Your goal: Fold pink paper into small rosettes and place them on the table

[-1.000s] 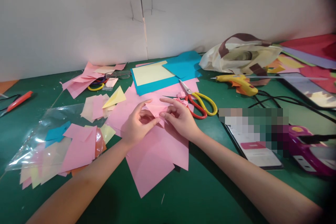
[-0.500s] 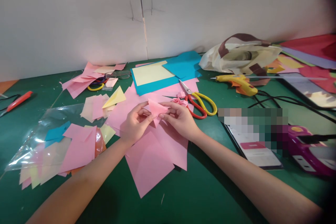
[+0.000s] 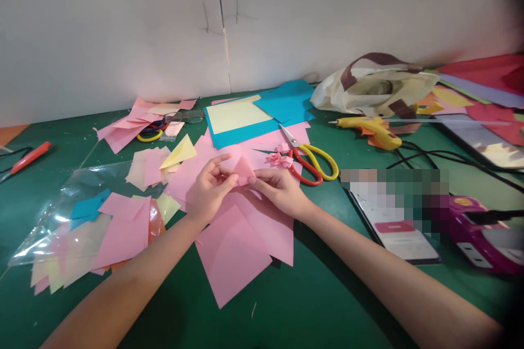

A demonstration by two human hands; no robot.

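Observation:
A small folded piece of pink paper (image 3: 244,169), triangular with its point upward, is pinched between both hands over the middle of the table. My left hand (image 3: 213,185) is closed on its left corner, thumb in front. On the right corner, my right hand (image 3: 280,188) grips with thumb and fingers. Larger pink sheets (image 3: 231,256) lie beneath the hands. Just beyond my right hand are small folded pink paper flowers (image 3: 279,159) and scissors (image 3: 311,163) with red and yellow handles, blades pointing away.
Left lies a clear plastic bag (image 3: 53,229) with paper pieces. Blue sheets (image 3: 286,101) are at the back. To the right are a yellow glue gun (image 3: 372,126), a cloth bag (image 3: 368,87), a phone (image 3: 401,234), cables and a purple power strip (image 3: 483,240). A red-handled cutter (image 3: 30,157) is far left.
The pink paper between my hands has changed from a wide, open-winged shape to a smaller upright triangle. My hands have barely shifted; the other things lie as before.

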